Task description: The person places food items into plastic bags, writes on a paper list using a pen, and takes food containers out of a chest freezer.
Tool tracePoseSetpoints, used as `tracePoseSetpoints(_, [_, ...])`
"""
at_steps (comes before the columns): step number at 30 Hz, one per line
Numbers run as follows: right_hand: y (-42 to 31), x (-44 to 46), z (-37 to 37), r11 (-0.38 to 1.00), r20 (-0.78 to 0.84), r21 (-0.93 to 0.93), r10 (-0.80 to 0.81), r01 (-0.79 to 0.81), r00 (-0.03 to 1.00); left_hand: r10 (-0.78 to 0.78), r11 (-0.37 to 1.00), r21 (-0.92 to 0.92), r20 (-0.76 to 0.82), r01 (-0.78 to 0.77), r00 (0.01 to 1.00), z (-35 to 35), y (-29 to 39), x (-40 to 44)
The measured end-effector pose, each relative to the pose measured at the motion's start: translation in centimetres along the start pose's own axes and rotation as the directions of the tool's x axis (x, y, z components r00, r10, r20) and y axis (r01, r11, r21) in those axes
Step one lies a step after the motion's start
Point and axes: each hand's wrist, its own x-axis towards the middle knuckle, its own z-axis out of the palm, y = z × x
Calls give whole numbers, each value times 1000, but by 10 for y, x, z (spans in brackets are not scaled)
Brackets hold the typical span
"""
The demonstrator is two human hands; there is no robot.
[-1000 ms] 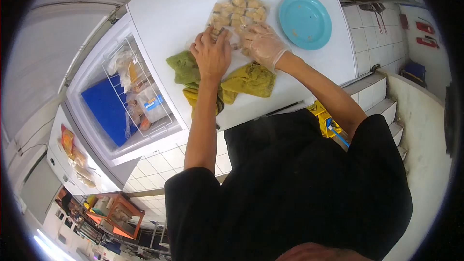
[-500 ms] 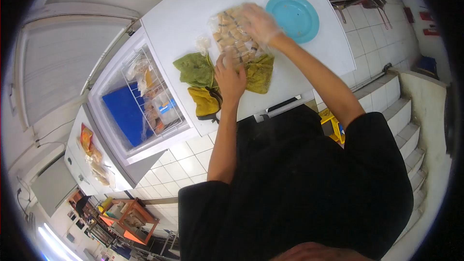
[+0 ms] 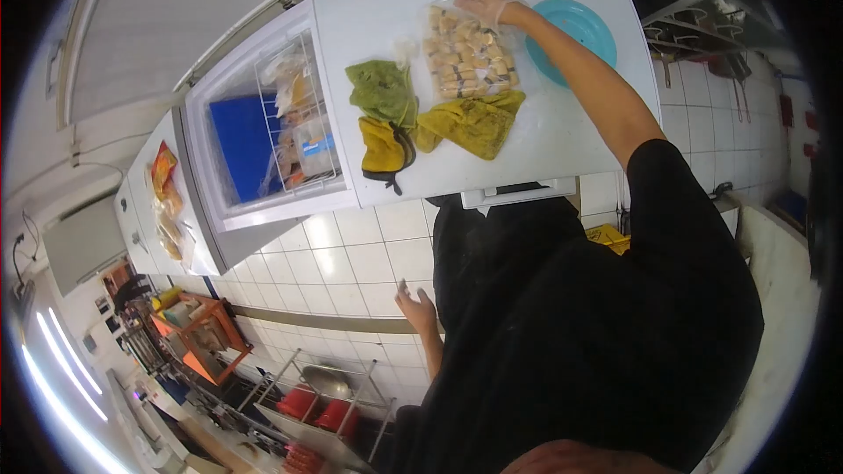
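A clear plastic bag of pale brown food pieces with dark bands (image 3: 471, 54) lies flat on the white freezer top. My right hand (image 3: 486, 3), in a thin clear glove, has its fingers closed at the bag's far edge. My left hand (image 3: 416, 307) hangs low beside my body, away from the freezer, fingers apart and holding nothing. Below the bag lies a soiled yellow-green cloth (image 3: 479, 123). A green cloth (image 3: 383, 92) and a yellow cloth with dark trim (image 3: 384, 146) are to its left. Partly behind my right forearm is a turquoise plate (image 3: 580, 28).
On the left, an open freezer compartment (image 3: 338, 193) holds a wire basket (image 3: 303, 114) with bagged food and a blue panel (image 3: 241, 149). Packets (image 3: 165, 202) lie on a white surface beyond it. An orange cart (image 3: 206, 333) and a metal rack (image 3: 351, 377) stand at lower left.
My left hand has left the bag and dropped to my side. My right hand has moved to the bag's far edge, and the bag's contents are now more exposed. The view has shifted.
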Motion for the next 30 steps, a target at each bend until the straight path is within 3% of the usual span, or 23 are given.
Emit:
tracePoseSetpoints(1, [-8, -7, -5, 1000, 4, -8, -14, 14, 1000, -98, 995, 5, 10, 98, 995, 8, -40, -25])
tracePoseSetpoints(3, [-24, -21, -12, 994, -90, 23, -106, 109, 990, -281, 941, -169, 101, 294, 954, 41, -143, -74])
tracePoseSetpoints(6, [-41, -35, -19, 982, -182, 94, -146, 165, 972, -433, 861, -140, 302, 489, 849, 42, -183, -118])
tracePoseSetpoints(10, [-67, -40, -25, 978, -259, 86, -161, 189, 952, -422, 859, -83, 444, 505, 791, 22, -217, -130])
tracePoseSetpoints(13, [-104, -46, -41, 982, -317, 49, -158, 182, 935, -349, 891, -100, 474, 443, 808, 1, -244, -106])
tracePoseSetpoints(15, [-123, -45, -46, 984, -365, -45, -178, 174, 914, -294, 912, -127, 457, 389, 839, -19, -266, -82])
tracePoseSetpoints(18, [-133, -23, -54, 905, -470, -413, -312, 106, 826, -287, 905, -206, 346, 371, 893, -45, -313, -48])
tracePoseSetpoints(19, [-136, -12, -63, 960, -430, -279, -145, 22, 891, -291, 901, -238, 288, 362, 913, -52, -331, -36])
tracePoseSetpoints(20, [-156, -13, -70, 953, -393, -294, -191, 75, 900, -293, 898, -268, 228, 350, 928, -57, -352, -23])
tracePoseSetpoints(21, [-183, -15, -69, 933, -474, -356, -139, -44, 869, -345, 861, -332, 178, 386, 922, -70, -360, -8])
tracePoseSetpoints(22, [-198, -4, -63, 947, -546, -319, -153, -35, 824, -382, 824, -397, 137, 405, 914, -82, -364, 11])
tracePoseSetpoints(26, [-316, 16, -3, 920, -476, -390, -237, 38, 847, -406, 783, -503, 31, 365, 913, -125, -386, 80])
tracePoseSetpoints(28, [-376, 32, 38, 928, -414, -307, -328, 209, 849, -416, 766, -536, 7, 355, 909, -149, -376, 110])
tracePoseSetpoints(30, [-434, 57, 82, 917, -367, -323, -351, 235, 862, -371, 766, -565, 0, 306, 928, -172, -366, 136])
